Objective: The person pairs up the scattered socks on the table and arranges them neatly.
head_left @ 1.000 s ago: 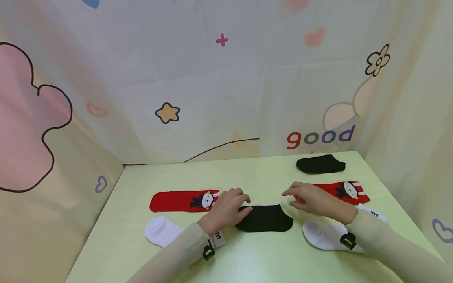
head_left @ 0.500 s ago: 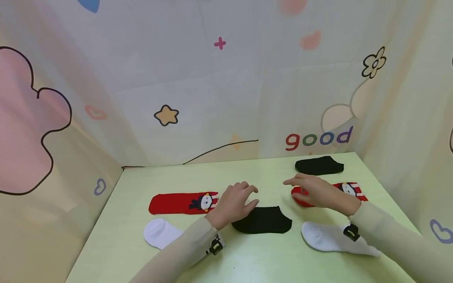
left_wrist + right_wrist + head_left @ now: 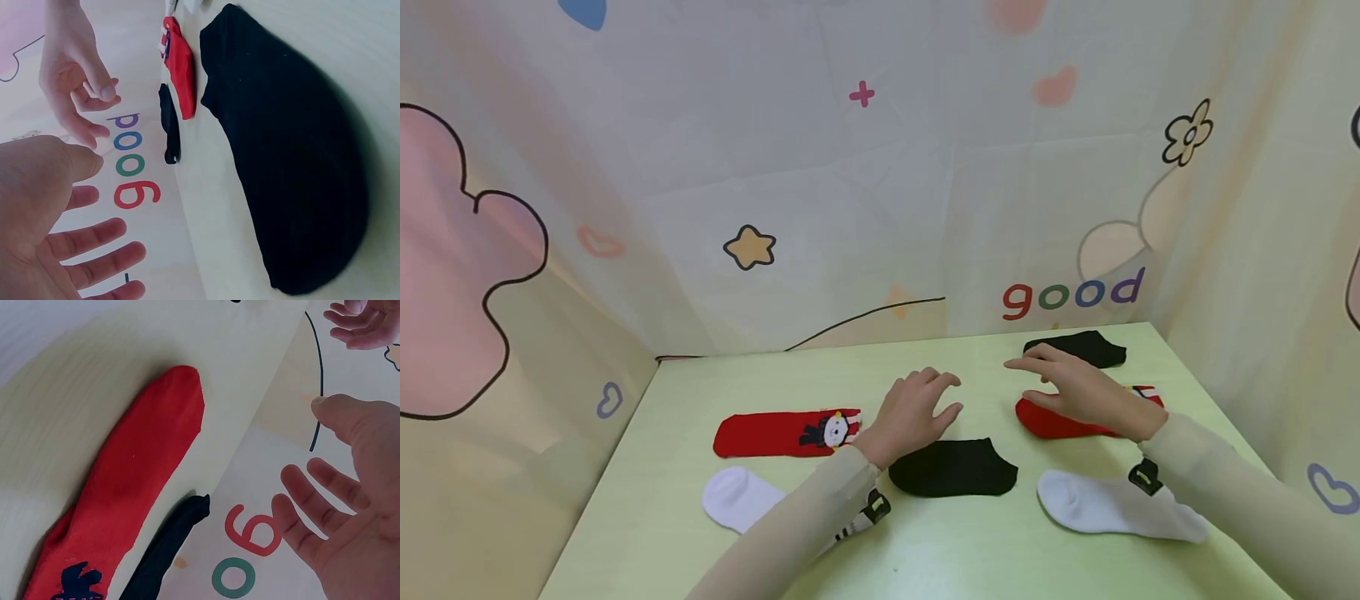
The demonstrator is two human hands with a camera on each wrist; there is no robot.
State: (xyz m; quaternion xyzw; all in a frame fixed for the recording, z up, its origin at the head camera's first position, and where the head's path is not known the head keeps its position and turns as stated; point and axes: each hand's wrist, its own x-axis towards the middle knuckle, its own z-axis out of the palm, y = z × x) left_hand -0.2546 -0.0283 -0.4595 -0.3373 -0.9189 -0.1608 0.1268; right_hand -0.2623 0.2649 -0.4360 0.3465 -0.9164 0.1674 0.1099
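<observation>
In the head view my left hand (image 3: 910, 417) hovers just behind a black ankle sock (image 3: 955, 468), its fingers relaxed and holding nothing. To the right, my right hand (image 3: 1078, 387) is held above a red sock (image 3: 1045, 419) with a cartoon figure, partly covering it; its fingers are loosely spread. The left wrist view shows the near black sock (image 3: 281, 156) lying flat below the left hand (image 3: 56, 212). From the right wrist, the red sock (image 3: 144, 444) lies below the right hand (image 3: 344, 506), apart from it.
Another red sock (image 3: 760, 434) and a white sock (image 3: 737, 498) lie at left, the white one partly behind the left sleeve. A second white sock (image 3: 1090, 504) lies at front right. A second black sock (image 3: 1097, 347) is at the back right. A printed curtain (image 3: 850, 183) encloses the table (image 3: 925, 550).
Both hands have moved away from the front edge, toward the back of the table. The left hand has come off the near black sock. The socks stay in place.
</observation>
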